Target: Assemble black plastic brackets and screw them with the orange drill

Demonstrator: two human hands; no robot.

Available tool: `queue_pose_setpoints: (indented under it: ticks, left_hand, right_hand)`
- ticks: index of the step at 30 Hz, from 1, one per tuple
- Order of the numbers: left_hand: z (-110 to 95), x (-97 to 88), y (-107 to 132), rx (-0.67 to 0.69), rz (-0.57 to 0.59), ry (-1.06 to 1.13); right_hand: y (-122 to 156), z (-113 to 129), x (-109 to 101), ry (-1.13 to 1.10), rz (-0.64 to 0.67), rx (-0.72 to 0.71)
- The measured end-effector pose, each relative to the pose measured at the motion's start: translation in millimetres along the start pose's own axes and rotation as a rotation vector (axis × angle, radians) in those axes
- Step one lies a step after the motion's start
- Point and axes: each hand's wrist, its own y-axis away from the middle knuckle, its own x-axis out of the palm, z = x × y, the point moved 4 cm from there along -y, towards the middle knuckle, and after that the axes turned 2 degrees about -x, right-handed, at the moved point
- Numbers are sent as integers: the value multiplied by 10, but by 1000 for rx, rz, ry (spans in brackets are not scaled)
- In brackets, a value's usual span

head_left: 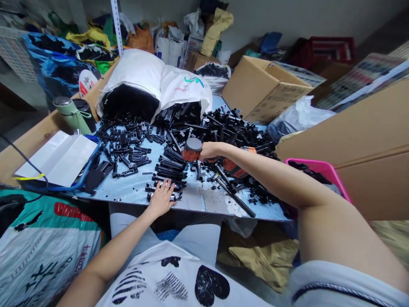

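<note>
Black parts (170, 172) lie under and beyond the left hand (160, 198).

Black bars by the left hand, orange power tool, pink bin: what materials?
Black bars: metal or plastic, can't tell; dark with glossy highlights. Power tool: likely plastic housing, fairly matte; orange and dark-grey sections. Pink bin: probably plastic, smooth; bright, evenly coloured rim.

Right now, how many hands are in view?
2: the left hand lies on black parts near the close edge of the table; the right hand, farther forward, grips an orange-and-black tool.
</note>
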Motion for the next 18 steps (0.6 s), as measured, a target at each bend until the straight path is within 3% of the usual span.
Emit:
queue_pose_setpoints:
  ticks: [4, 12, 18]
  left_hand:
    - [-3, 16, -7, -7, -3, -5]
    - [-12, 45, -8, -7, -15, -22]
    - [-8, 33, -16, -8, -19, -23]
  right_hand:
    - [5, 82, 67, 9, 18, -46]
    - [352, 221, 132, 136, 32, -94]
    - [255, 176, 218, 156, 17, -96]
